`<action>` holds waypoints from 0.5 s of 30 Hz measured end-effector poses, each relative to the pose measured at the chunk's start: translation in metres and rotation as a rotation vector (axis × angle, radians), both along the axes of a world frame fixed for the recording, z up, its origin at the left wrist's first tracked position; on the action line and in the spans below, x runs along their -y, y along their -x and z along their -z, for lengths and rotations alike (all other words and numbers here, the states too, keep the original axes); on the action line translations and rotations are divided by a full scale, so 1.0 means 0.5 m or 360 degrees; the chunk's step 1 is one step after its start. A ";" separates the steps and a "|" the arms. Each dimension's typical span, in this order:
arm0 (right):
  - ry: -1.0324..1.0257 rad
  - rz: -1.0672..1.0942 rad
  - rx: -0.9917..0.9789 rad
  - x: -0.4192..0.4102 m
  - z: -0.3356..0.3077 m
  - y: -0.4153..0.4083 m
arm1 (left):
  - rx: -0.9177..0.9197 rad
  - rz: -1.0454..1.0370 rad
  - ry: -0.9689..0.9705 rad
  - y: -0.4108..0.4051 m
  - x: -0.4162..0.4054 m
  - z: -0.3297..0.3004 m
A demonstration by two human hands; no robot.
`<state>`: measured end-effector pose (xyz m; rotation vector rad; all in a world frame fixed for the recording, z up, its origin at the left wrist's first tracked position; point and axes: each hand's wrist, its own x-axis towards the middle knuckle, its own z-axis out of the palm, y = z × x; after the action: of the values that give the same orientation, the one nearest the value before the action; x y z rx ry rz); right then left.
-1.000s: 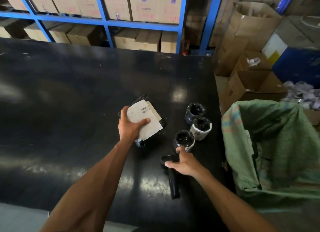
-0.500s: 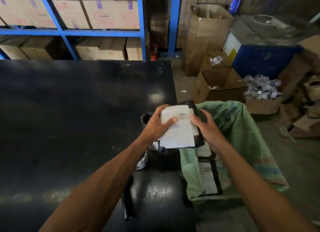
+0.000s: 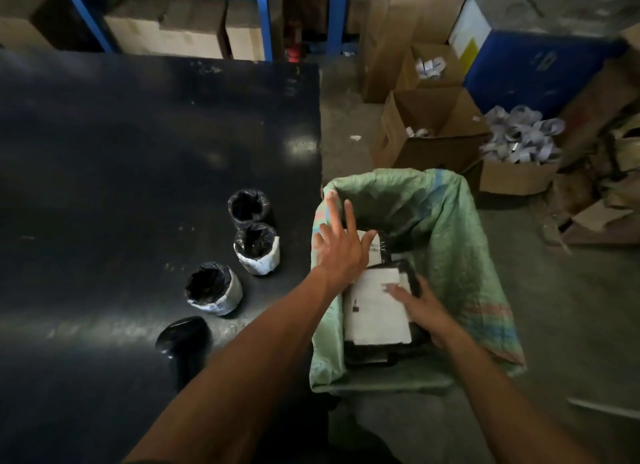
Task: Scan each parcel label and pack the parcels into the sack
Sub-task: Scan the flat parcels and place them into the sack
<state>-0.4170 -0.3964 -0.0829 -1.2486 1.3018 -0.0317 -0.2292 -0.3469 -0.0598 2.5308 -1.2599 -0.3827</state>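
Observation:
A flat black parcel with a white label [image 3: 375, 307] lies inside the green woven sack [image 3: 446, 221], on top of other parcels. My right hand [image 3: 420, 307] rests on it with fingers spread flat. Over the sack's left rim hovers my left hand [image 3: 341, 245], fingers straight and spread, holding nothing. Three small round parcels in black wrap stand on the black table: one at the back [image 3: 248, 205], one in the middle [image 3: 257, 248], one nearest me [image 3: 213, 288]. The black handheld scanner [image 3: 183, 339] lies on the table near the front.
The black table [image 3: 138, 145] ends just left of the sack. Open cardboard boxes [image 3: 429, 127] stand on the floor behind the sack, one heaped with small wrapped items [image 3: 519, 139]. Blue shelving [image 3: 263, 16] with cartons lines the back.
The flat parcel went from both hands above the sack's rim down into the sack. My left hand has let go and lifted away; my right hand now lies flat on the parcel.

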 end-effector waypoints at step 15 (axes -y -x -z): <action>-0.0024 -0.1115 -0.1029 0.019 0.104 -0.051 | -0.0106 -0.0026 0.0306 -0.004 0.008 0.019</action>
<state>-0.3916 -0.4056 -0.1350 -1.7164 1.3077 0.9428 -0.2270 -0.3511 -0.0695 2.3465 -1.1906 -0.3229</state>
